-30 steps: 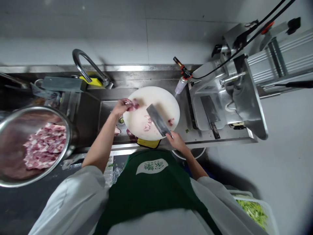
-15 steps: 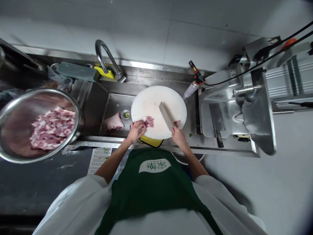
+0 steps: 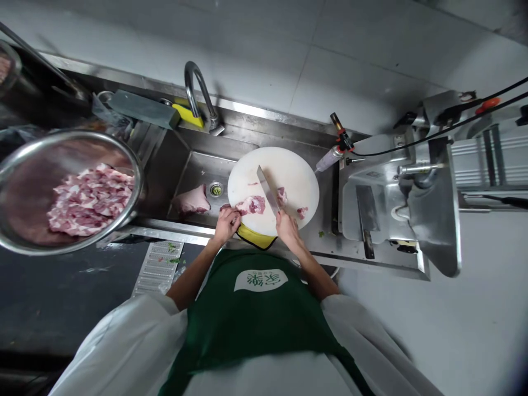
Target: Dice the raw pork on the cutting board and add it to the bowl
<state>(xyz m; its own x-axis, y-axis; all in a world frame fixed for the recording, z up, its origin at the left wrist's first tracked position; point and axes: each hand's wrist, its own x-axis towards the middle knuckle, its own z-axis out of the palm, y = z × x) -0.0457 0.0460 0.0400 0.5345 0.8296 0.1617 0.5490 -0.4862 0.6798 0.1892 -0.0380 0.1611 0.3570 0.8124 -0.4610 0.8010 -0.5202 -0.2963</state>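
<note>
My right hand [image 3: 287, 228] is closed round the handle of a cleaver [image 3: 268, 188], whose blade points up and left over the round white cutting board [image 3: 297, 170]. On the board's near left edge, my left hand [image 3: 226, 224] has its fingers closed on the end of a piece of raw meat [image 3: 252, 205]. A small cut piece of meat [image 3: 282, 196] lies just right of the blade. Farther right on the board rests another small meat scrap [image 3: 302, 212].
A large steel bowl [image 3: 138, 181] of cut meat stands at the left. One bigger chunk of meat [image 3: 193, 200] lies in the sink under the faucet [image 3: 193, 88]. At the right are a gas torch [image 3: 334, 148], a second cleaver [image 3: 367, 212] and a steel slicing machine [image 3: 433, 209].
The cleaver has shifted left towards the meat under my left hand. A small piece now lies right of the blade. The whole view has also turned slightly.
</note>
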